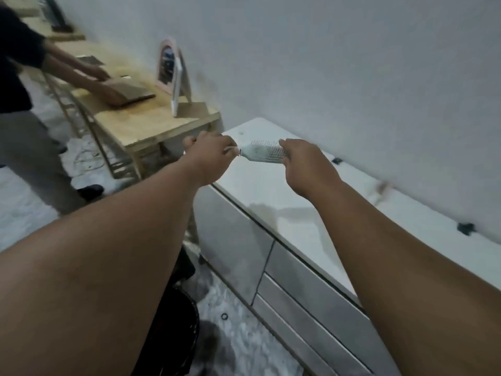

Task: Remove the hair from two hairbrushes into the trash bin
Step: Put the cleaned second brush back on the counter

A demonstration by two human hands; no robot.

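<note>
A pale hairbrush (pixel 264 154) hangs level above a white dresser (pixel 271 191). The left hand (pixel 210 158) is curled round its handle to steady it, and the right hand (pixel 306 164) pinches the bristled head, apparently plucking hair for the dark trash bin (pixel 184 321) below.

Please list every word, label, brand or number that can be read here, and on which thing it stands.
No text can be read anywhere.
Hairbrush: no label or brand shows.
Mirror on the wooden table: no print shows.
White cabinet: plain; its small dark spots are too blurred to tell.
</note>
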